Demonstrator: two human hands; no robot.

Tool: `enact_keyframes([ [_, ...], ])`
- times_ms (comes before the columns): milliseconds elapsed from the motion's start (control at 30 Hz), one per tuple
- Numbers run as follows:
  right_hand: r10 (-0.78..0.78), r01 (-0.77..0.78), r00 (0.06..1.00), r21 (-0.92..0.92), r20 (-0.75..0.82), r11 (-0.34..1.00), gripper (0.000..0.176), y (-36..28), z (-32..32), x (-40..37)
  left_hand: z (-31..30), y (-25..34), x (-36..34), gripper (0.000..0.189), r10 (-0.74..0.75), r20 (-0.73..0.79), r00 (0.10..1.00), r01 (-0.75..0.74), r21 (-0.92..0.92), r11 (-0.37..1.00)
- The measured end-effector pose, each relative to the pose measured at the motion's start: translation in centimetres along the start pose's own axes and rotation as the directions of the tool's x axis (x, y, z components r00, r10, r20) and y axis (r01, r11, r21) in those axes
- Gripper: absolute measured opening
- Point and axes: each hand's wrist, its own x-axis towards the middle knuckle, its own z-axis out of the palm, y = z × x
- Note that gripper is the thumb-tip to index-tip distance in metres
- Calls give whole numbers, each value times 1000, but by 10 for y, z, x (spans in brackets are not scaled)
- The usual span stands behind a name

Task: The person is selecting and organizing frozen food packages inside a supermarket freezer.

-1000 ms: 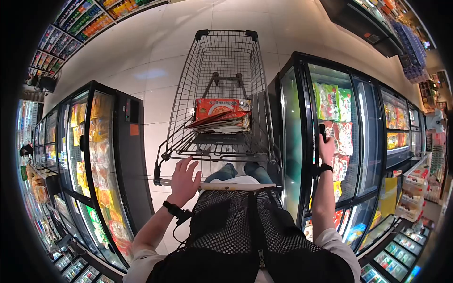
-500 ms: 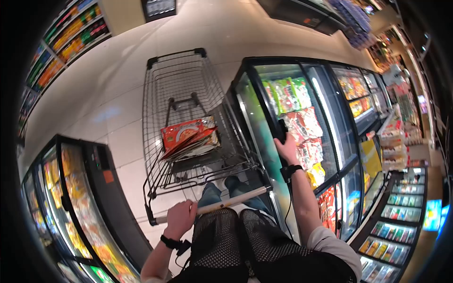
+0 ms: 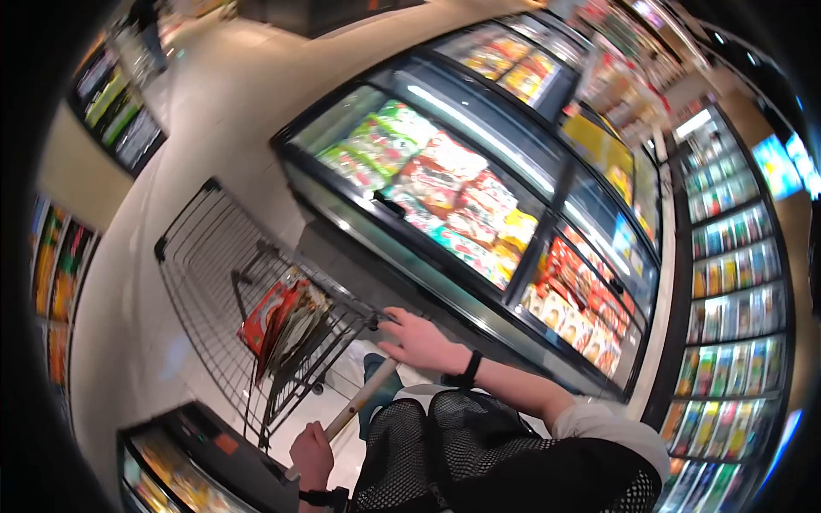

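Note:
My left hand (image 3: 312, 456) is wrapped round the left part of the shopping cart's pale handle (image 3: 357, 402). At the handle's other end is my right hand (image 3: 419, 340), its fingers stretched out over the cart's corner; no grip shows. The wire shopping cart (image 3: 212, 181) stands in front of me, turned toward the upper left. Several flat food packets, the front one red (image 3: 265, 318), lean together inside its basket. Dark bands circle both my wrists.
A glass-topped chest freezer (image 3: 410, 261) with bagged food runs along the cart's right side. Another freezer (image 3: 201, 440) stands close at lower left. Stocked shelves (image 3: 735, 282) line the right; a person (image 3: 147, 34) is at far upper left.
My right hand has left the freezer's edge and come to the right end of the cart handle. My view has swung to the right, and the cart now points further left.

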Motion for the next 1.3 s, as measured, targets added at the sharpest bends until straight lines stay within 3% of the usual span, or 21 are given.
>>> enact_keyframes([
  [33,8,-6,999,46,-52,999,43,2,-2,-7,3,4,-2,41,-27,29,999,27,-29,999],
  [167,34,-1,977,154,-209,988,30,20,-1,-28,22,22,-14,40,221,-111,969,-217,55,975],
  [267,13,59,939,199,-343,978,27,51,3,-44,36,54,-33,33,324,-143,935,-312,101,945],
  [400,37,79,874,217,-485,973,27,74,2,-89,63,101,-63,35,204,-105,973,-196,81,977],
  [533,63,16,842,142,-536,990,31,89,1,-149,98,116,-91,36,256,-139,957,-249,72,966],
  [667,184,-71,857,244,-482,967,36,94,-11,-202,112,149,-132,36,263,-100,960,-261,28,965],
  [800,301,-219,852,231,-428,948,40,107,-19,-250,137,159,-155,34,279,26,960,-278,-18,960],
  [933,323,-258,810,197,-490,946,39,121,-21,-282,130,192,-174,37,287,230,930,-270,-103,957],
  [1000,288,-252,797,141,-531,957,37,131,-21,-293,137,185,-171,43,416,266,870,-429,-10,903],
  [1067,311,-290,808,123,-499,949,35,132,-27,-304,141,186,-171,45,510,292,809,-515,-65,855],
  [1167,11,-167,777,-189,-630,968,34,144,-29,-311,133,199,-175,51,374,495,784,-359,-129,924],
  [1200,31,-158,782,-150,-623,976,34,148,-30,-313,127,203,-169,52,345,557,755,-326,-138,935],
  [1233,52,-148,792,-109,-608,983,34,150,-29,-314,120,190,-151,57,321,749,580,-322,-151,935],
  [1267,73,-137,811,-67,-580,988,34,151,-27,-316,100,183,-141,59,381,778,499,-363,-211,907],
  [1300,80,-119,824,-32,-561,992,35,154,-27,-319,77,184,-125,59,321,839,439,-256,-226,940],
])
